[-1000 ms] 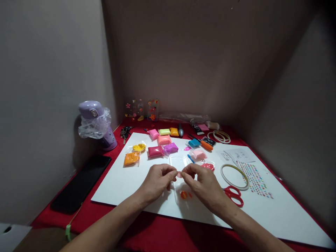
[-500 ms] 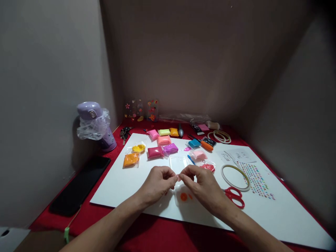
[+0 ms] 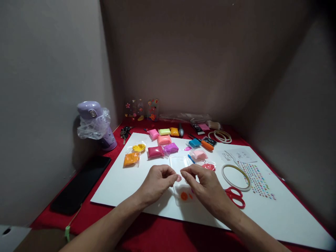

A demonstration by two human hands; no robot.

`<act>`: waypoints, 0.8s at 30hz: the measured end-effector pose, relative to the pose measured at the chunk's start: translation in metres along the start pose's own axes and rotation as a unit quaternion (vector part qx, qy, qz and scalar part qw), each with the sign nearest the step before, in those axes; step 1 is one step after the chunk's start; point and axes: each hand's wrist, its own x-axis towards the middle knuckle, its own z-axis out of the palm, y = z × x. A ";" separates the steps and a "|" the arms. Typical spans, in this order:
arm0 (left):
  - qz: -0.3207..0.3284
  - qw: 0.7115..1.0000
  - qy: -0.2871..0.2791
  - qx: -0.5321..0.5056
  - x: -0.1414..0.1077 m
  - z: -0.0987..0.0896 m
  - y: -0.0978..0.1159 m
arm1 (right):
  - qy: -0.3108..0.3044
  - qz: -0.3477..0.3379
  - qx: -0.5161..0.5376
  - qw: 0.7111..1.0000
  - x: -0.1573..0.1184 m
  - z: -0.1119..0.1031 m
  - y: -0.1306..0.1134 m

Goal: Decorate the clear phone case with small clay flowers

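Observation:
Between thumb and forefinger, my left hand (image 3: 160,182) pinches a small piece of pale pink clay (image 3: 179,177). Just to its right, my right hand (image 3: 203,182) has its thumb and forefinger together, a little apart from the clay; whether anything is between them is too small to tell. Both hands are over a clear phone case (image 3: 178,160) lying on the white board. An orange clay disc (image 3: 184,196) and a small orange bit (image 3: 190,196) are on the near part of the case.
Packets of coloured clay, such as a crimson one (image 3: 155,151), lie behind the hands. Red scissors (image 3: 238,201), a tape roll (image 3: 224,176) and a gem sheet (image 3: 258,182) are at right. A black phone (image 3: 81,185) and a purple bottle (image 3: 107,140) stay left.
My right hand's fingertips have parted slightly from the pink clay, which now shows more clearly at my left fingertips.

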 end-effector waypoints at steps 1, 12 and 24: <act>0.004 1.000 -0.003 0.004 0.000 0.000 -0.001 | -0.003 -0.003 -0.004 1.000 0.000 0.000 0.000; -0.020 1.000 -0.013 -0.003 -0.001 0.000 0.003 | 0.015 0.023 0.011 1.000 0.001 0.005 0.005; -0.006 1.000 -0.013 0.021 -0.002 0.000 0.005 | -0.012 0.007 0.007 1.000 0.000 0.001 0.004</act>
